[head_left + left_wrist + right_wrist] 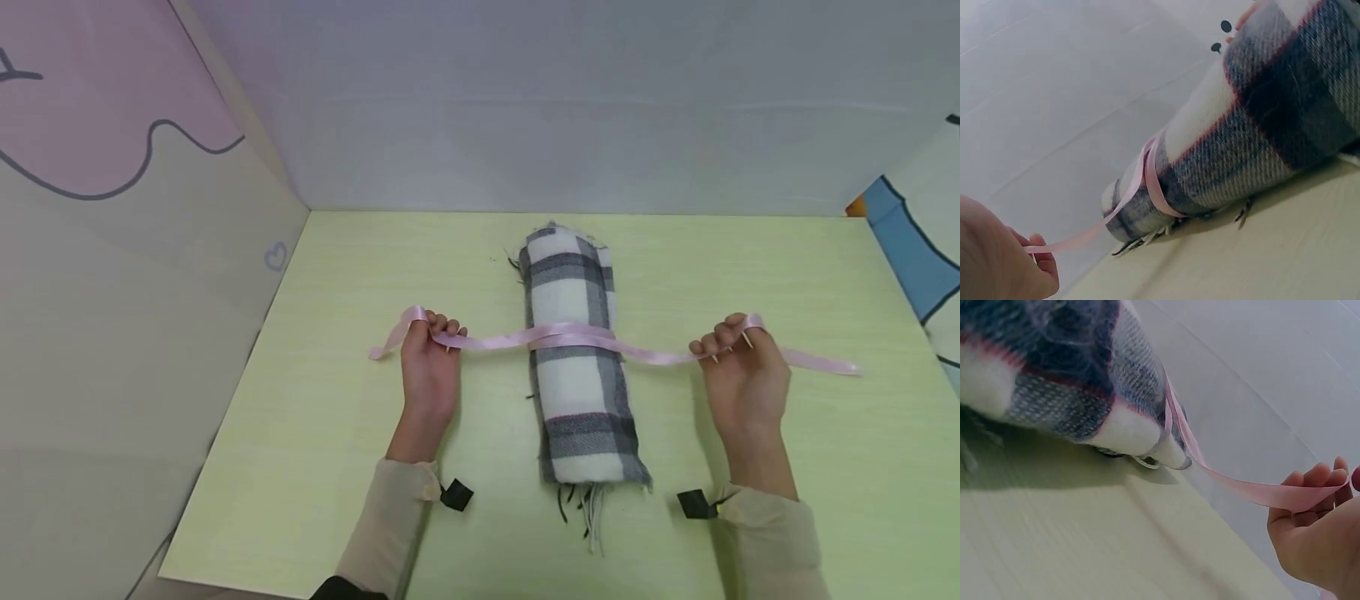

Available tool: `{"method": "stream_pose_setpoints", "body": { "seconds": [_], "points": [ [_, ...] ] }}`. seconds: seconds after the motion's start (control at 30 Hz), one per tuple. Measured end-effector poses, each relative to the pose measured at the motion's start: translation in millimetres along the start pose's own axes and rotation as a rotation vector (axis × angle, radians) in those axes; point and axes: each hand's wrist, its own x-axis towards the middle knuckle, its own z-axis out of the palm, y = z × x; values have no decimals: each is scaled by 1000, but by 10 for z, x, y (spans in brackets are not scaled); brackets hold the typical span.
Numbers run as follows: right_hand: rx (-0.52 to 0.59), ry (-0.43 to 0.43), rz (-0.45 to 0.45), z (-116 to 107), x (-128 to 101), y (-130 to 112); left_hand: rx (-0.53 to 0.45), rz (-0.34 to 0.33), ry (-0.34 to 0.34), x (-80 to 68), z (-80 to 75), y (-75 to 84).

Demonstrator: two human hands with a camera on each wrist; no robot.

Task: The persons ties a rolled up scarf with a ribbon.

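A rolled plaid scarf (pixel 573 383) in grey and white, fringed at its near end, lies lengthwise on the table. Around its middle passes a pink ribbon (pixel 572 337), crossing over the top in two overlapping bands. My left hand (pixel 432 367) pinches one ribbon end to the left of the roll, a short tail hanging past the thumb. On the other side my right hand (pixel 744 375) pinches the opposite end, its tail trailing to the right. Both wrist views show the ribbon running from the scarf (pixel 1260 106) to the fingers; in the right wrist view the ribbon (pixel 1260 492) sags slightly.
The pale yellow-green table (pixel 300 467) meets a plain grey wall (pixel 570 125) at the back. A panel with a pink drawing (pixel 105 92) stands along the left edge. A blue patterned panel (pixel 907 250) borders the right. Small black wrist cameras sit on both sleeves.
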Motion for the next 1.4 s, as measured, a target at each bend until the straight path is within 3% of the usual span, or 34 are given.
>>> {"method": "stream_pose_setpoints", "body": {
  "seconds": [0.17,0.43,0.63,0.93,1.2,1.4],
  "points": [
    [-140,-45,29,45,34,-6,167,60,-30,29,89,-63],
    [-442,-79,97,161,107,-14,300,69,-31,30,269,-171],
    [-544,-106,183,277,163,8,394,60,-90,26,349,-245],
    [-661,-135,310,455,270,76,686,140,-196,38,438,-339],
    [-825,-123,411,634,347,188,784,171,-268,22,505,-468],
    [-969,-166,502,732,404,262,838,202,-313,31,556,-546]
  ]
}}
